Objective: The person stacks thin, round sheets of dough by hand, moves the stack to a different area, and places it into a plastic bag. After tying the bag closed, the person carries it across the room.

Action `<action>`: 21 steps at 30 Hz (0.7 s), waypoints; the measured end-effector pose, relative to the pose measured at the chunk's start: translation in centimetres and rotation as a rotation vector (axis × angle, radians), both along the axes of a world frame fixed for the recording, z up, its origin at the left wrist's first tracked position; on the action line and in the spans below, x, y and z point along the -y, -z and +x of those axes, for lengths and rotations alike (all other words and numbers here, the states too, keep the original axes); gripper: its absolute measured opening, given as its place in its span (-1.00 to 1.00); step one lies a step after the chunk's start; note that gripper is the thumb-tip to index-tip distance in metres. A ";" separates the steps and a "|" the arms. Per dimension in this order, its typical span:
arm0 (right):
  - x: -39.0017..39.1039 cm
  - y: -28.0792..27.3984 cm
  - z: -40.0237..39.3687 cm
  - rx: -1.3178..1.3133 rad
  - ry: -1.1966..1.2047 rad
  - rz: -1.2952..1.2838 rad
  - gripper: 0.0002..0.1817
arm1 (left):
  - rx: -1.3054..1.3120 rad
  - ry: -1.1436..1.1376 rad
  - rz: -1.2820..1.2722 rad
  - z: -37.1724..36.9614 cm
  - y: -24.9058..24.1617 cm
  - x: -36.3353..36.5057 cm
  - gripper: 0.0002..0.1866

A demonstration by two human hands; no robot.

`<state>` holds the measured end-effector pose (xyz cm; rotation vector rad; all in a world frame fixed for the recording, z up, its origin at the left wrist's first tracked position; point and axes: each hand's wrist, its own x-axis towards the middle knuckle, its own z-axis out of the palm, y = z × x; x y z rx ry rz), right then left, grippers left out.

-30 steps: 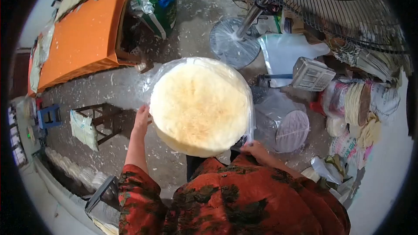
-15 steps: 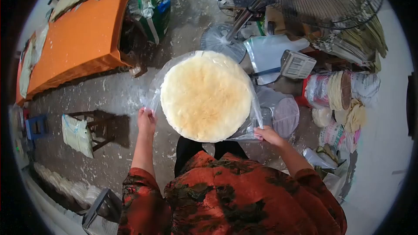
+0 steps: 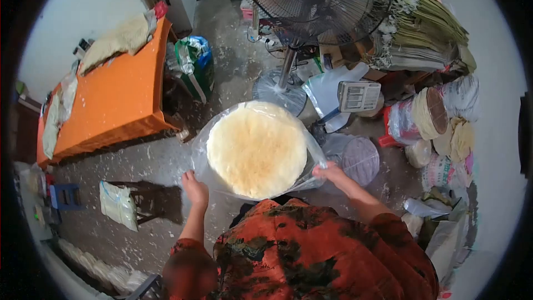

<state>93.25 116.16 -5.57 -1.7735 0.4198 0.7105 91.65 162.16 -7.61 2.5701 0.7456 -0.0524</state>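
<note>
A large round pale disc [image 3: 256, 153] with a browned middle, like a big flatbread or a stack of thin sheets, lies inside a clear plastic bag [image 3: 201, 153] in front of my body. My left hand [image 3: 195, 189] has its fingers closed on the bag's left edge, below and left of the disc. On the opposite side, my right hand [image 3: 331, 172] pinches the bag's gathered right edge. Neither hand visibly touches the disc itself. The bag's underside is hidden.
A standing fan [image 3: 316, 0] rises ahead, its base [image 3: 279, 91] wrapped in plastic. At left stand an orange-covered table [image 3: 111, 97] and a small stool [image 3: 150, 203]. A scale [image 3: 359, 97], a plastic-wrapped round stack [image 3: 361, 160] and a red container [image 3: 386, 133] are at right.
The view has tilted up, so the room appears lower in it. The disc and bag look slightly smaller and lower in view. Both hands still hold the bag's edges.
</note>
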 end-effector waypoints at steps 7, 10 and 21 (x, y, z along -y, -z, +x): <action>-5.2 -2.9 2.4 0.101 0.006 0.571 -0.83 | -0.072 -0.168 -0.189 -3.3 14.0 -0.2 -0.49; -4.4 5.2 -1.3 -0.134 -0.574 0.223 -0.84 | -0.304 -0.513 -0.558 -7.9 9.8 4.1 -0.56; -4.0 -6.6 7.1 -0.273 -0.118 0.794 -0.72 | 0.131 -0.535 -0.500 -4.4 10.5 4.8 -0.78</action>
